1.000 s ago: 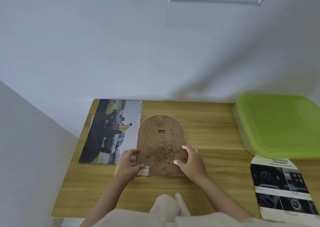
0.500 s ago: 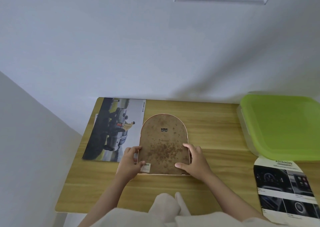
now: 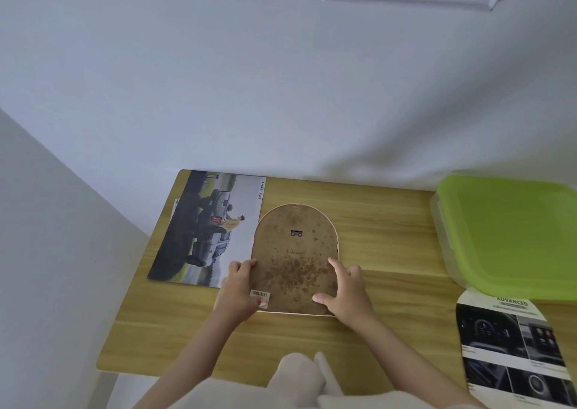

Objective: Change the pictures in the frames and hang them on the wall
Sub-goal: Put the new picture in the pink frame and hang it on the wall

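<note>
Arched frame lying face down on the worktop [image 3: 384, 233], held at both lower sides.

From left: a car poster [image 3: 206, 230] lies flat at the worktop's back left corner; the left hand [image 3: 242, 288] grips the frame's lower left edge by a barcode sticker [image 3: 260, 294]; the frame [image 3: 295, 258] shows its stained brown back; the right hand [image 3: 349, 286] grasps the lower right edge; a green-lidded box [image 3: 512, 236] and a brochure [image 3: 512, 346] lie at the far right.
</note>
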